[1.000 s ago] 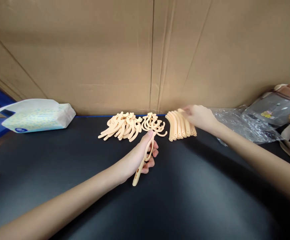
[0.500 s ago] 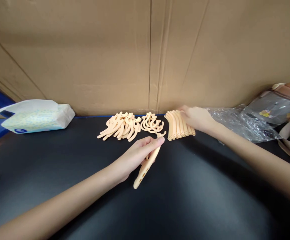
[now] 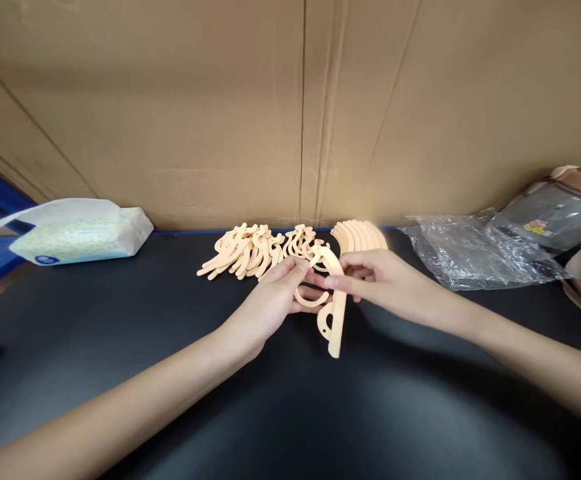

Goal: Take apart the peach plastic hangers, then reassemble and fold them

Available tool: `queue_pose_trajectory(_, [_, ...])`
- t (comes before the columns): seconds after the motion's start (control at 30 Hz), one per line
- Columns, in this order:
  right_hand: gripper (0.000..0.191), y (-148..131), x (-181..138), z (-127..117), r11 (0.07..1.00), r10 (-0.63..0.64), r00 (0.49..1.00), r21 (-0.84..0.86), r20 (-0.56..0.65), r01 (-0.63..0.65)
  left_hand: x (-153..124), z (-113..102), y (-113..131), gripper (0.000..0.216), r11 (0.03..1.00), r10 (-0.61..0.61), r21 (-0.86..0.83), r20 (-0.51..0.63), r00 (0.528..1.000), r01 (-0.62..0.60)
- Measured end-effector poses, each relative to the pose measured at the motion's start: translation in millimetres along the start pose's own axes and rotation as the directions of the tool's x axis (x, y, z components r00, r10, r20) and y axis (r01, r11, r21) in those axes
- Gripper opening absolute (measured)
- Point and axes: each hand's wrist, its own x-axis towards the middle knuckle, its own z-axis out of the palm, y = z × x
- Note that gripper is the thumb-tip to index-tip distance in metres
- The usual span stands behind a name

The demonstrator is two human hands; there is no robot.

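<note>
My left hand point(image 3: 275, 300) and my right hand point(image 3: 380, 283) meet above the middle of the black table point(image 3: 120, 347). Together they pinch pale orange plastic pieces: a long curved bar point(image 3: 337, 313) that hangs down between them, and a small hook piece point(image 3: 310, 298) at my left fingertips. I cannot tell which hand grips which piece. Behind them lie three heaps of the same plastic: long hooked parts point(image 3: 243, 252) on the left, small hooks point(image 3: 303, 243) in the middle, and stacked curved bars point(image 3: 360, 235) on the right.
A cardboard wall point(image 3: 220, 113) closes off the back of the table. A tissue pack point(image 3: 77, 230) lies at the back left. Crumpled clear plastic point(image 3: 470, 250) and a bagged container point(image 3: 555, 210) sit at the back right.
My right hand left the stack of curved bars and came to the centre with one bar. My left hand rose to meet it, and the piece it held now hangs between both hands.
</note>
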Motion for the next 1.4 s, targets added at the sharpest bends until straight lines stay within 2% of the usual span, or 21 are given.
queue_pose_trajectory(0.07, [0.038,-5.6,-6.8,0.5,0.999,-0.014,0.999,0.039,-0.047,0.016,-4.3,1.3,6.6,0.015,1.0,0.028,0.001,0.011,1.0,-0.028])
queue_pose_trajectory(0.17, [0.033,-10.7,-13.6,-10.3,0.999,-0.032,0.989,-0.011,-0.146,0.031,-9.4,-3.6,14.7,0.018,0.977,0.145,0.153,0.011,0.989,-0.145])
queue_pose_trajectory(0.27, [0.024,-10.1,-19.0,-20.1,0.959,-0.153,0.956,-0.273,-0.249,0.082,-12.7,-11.1,18.7,0.019,0.868,0.29,0.404,0.061,0.955,-0.289])
queue_pose_trajectory(0.3, [0.023,-8.3,-20.5,-20.8,0.9,-0.231,0.938,-0.424,-0.259,0.104,-13.9,-12.5,18.9,0.023,0.814,0.31,0.483,0.109,0.944,-0.323])
queue_pose_trajectory(0.37, [0.025,-2.5,-22.8,-18.1,0.688,-0.379,0.903,-0.714,-0.203,0.128,-16.8,-12.1,17.3,0.031,0.704,0.298,0.607,0.218,0.929,-0.368])
queue_pose_trajectory(0.43, [0.03,4.0,-24.0,-12.6,0.492,-0.442,0.89,-0.859,-0.111,0.138,-20.1,-7.8,13.2,0.036,0.611,0.264,0.691,0.283,0.922,-0.387])
queue_pose_trajectory(0.47, [0.031,6.7,-24.3,-10.2,0.466,-0.433,0.896,-0.875,-0.095,0.132,-21.6,-4.9,10.5,0.036,0.575,0.26,0.722,0.286,0.923,-0.385])
queue_pose_trajectory(0.5, [0.03,8.5,-24.4,-8.6,0.507,-0.396,0.913,-0.852,-0.097,0.129,-22.5,-1.8,7.8,0.034,0.542,0.266,0.75,0.277,0.923,-0.38])
queue_pose_trajectory(0.57, [0.029,9.0,-24.3,-9.5,0.748,-0.243,0.963,-0.655,-0.118,0.108,-21.5,3.2,3.6,0.028,0.475,0.302,0.793,0.261,0.917,-0.382])
queue_pose_trajectory(0.63, [0.031,5.8,-23.7,-15.5,0.967,-0.061,0.992,-0.254,-0.111,0.031,-14.0,4.4,3.2,0.025,0.43,0.349,0.816,0.245,0.905,-0.386])
queue_pose_trajectory(0.67, [0.032,3.4,-23.3,-19.5,0.999,0.003,0.994,-0.047,-0.108,-0.008,-7.2,3.1,4.6,0.026,0.421,0.371,0.822,0.23,0.9,-0.384])
queue_pose_trajectory(0.77, [0.033,-3.1,-21.9,-29.3,0.96,0.094,0.975,0.279,-0.2,-0.036,24.5,-8.4,13.6,0.032,0.431,0.4,0.839,0.152,0.904,-0.332])
queue_pose_trajectory(0.9, [0.025,-3.7,-22.4,-29.6,0.925,0.18,0.931,0.376,-0.319,-0.051,66.8,-28.3,24.4,0.029,0.422,0.393,0.876,0.055,0.918,-0.233])
queue_pose_trajectory(1.03, [0.014,4.4,-28.0,-27.9,0.893,0.21,0.89,0.449,-0.404,-0.007,67.3,-29.4,25.6,0.03,0.385,0.463,0.909,-0.041,0.885,-0.159])
queue_pose_trajectory(1.1, [0.007,10.3,-31.2,-29.6,0.878,0.214,0.862,0.477,-0.461,0.037,51.9,-21.2,23.3,0.036,0.42,0.469,0.881,-0.007,0.883,-0.216])
queue_pose_trajectory(1.13, [0.005,13.5,-32.6,-30.7,0.876,0.218,0.839,0.479,-0.498,0.056,42.2,-15.9,21.8,0.039,0.499,0.427,0.82,0.048,0.903,-0.28])
queue_pose_trajectory(1.17, [0.007,16.7,-33.7,-31.6,0.88,0.221,0.817,0.47,-0.533,0.069,32.2,-10.5,20.2,0.046,0.623,0.331,0.718,0.118,0.936,-0.311])
queue_pose_trajectory(1.23, [0.014,23.1,-35.4,-32.5,0.91,0.19,0.784,0.406,-0.591,0.086,13.5,-0.9,17.1,0.051,0.862,0.047,0.477,0.266,0.963,-0.174])
queue_pose_trajectory(1.3, [0.017,28.3,-36.9,-31.4,0.968,0.071,0.788,0.232,-0.612,0.093,-0.1,4.9,14.6,0.037,0.945,-0.073,0.324,0.324,0.943,-0.038])
queue_pose_trajectory(1.37, [0.014,31.1,-38.8,-28.3,0.993,-0.114,0.808,-0.085,-0.578,0.079,-7.2,6.7,12.5,0.028,0.97,-0.08,0.241,0.27,0.959,0.013])
queue_pose_trajectory(1.4, [0.011,31.1,-39.8,-26.1,0.959,-0.211,0.816,-0.275,-0.538,0.067,-8.5,6.8,11.5,0.026,0.974,-0.077,0.225,0.236,0.969,0.023])
